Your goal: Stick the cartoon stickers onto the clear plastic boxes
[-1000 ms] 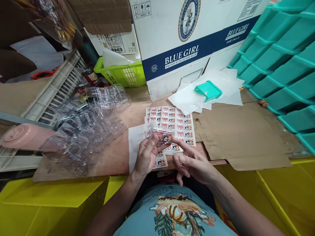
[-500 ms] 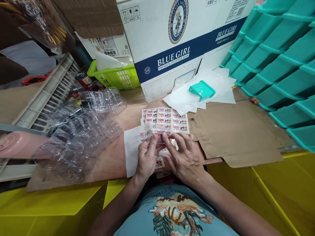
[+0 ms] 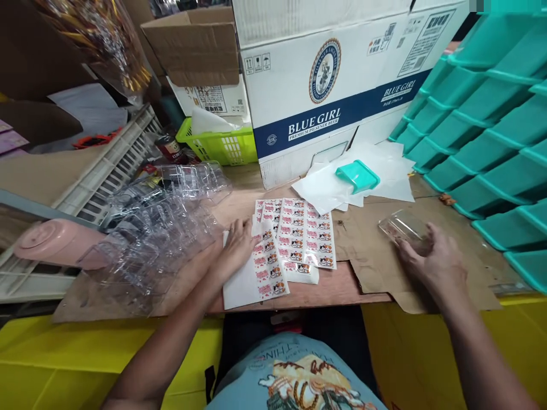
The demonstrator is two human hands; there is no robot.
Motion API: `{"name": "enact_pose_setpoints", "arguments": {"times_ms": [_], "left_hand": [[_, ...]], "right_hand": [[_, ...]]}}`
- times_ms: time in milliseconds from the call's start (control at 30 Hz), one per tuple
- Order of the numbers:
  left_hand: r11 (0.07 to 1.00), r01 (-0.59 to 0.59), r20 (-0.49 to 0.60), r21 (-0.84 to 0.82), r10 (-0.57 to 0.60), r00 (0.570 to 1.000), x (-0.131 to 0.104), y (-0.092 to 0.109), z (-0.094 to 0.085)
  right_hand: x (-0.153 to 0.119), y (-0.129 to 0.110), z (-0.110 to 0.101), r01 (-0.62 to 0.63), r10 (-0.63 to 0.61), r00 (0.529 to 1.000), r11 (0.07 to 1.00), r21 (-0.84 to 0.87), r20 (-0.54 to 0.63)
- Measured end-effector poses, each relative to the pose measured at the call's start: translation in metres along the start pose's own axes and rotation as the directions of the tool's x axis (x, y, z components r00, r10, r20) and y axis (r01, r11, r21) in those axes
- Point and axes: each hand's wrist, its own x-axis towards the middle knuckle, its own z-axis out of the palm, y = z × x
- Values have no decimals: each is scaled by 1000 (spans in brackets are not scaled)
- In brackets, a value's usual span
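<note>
Off to the left of my left hand [image 3: 237, 246] lies the heap of clear empty boxes [image 3: 149, 239], close beside the wrist. That hand lies flat, fingers spread and holding nothing, pressing the left edge of the sticker sheets [image 3: 294, 239], which run away from me lengthwise just right of my fingertips. Well apart, far right, my right hand [image 3: 431, 263] curls loosely over the small clear box [image 3: 401, 229] on the cardboard [image 3: 427, 296]; the box sits just beyond those fingertips, long axis slanting right.
</note>
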Motion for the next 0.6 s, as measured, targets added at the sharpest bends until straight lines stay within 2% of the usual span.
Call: {"name": "enact_pose_setpoints", "arguments": {"times_ms": [67, 100, 133, 167, 200, 233, 267, 300, 367, 433, 500, 533, 600], "left_hand": [[997, 15, 35, 70, -18, 999, 10, -6, 1], [997, 8, 42, 80, -12, 999, 12, -5, 1], [998, -8, 45, 66, 5, 999, 13, -1, 1], [999, -27, 39, 24, 26, 999, 12, 4, 0], [998, -46, 27, -45, 47, 999, 11, 10, -2], [988, -58, 15, -141, 61, 998, 9, 15, -5], [964, -52, 20, -260, 60, 998, 6, 20, -8], [921, -20, 56, -389, 45, 997, 4, 23, -12], [787, 136, 222, -602, 1, 975, -2, 25, -19], [617, 332, 401, -714, -28, 916, -7, 22, -23], [451, 450, 480, -770, -55, 876, -12, 18, -22], [381, 476, 487, -793, -75, 870, -14, 17, -20], [272, 488, 477, -829, -112, 872, -18, 16, -13]], "right_hand": [[-3, -21, 2, 206, -208, 972, 978, -30, -109], [-9, -44, 5, 286, -280, 949, 958, 24, -142], [-17, -73, 8, 333, -318, 941, 932, 143, -117], [-26, -104, 12, 345, -360, 933, 883, 320, -11], [-33, -134, 18, 284, -412, 895, 824, 491, 173], [-39, -162, 24, 188, -471, 823, 753, 630, 317], [-43, -184, 31, 101, -532, 744, 687, 720, 404], [-44, -201, 37, 52, -560, 702, 657, 752, 440], [-40, -218, 47, -39, -587, 650, 608, 793, 482], [-29, -219, 52, -160, -603, 592, 562, 812, 534], [-19, -213, 55, -247, -632, 519, 533, 809, 575], [-16, -210, 56, -216, -638, 527, 538, 814, 562], [-15, -206, 56, 35, -646, 635, 572, 819, 424]]}}
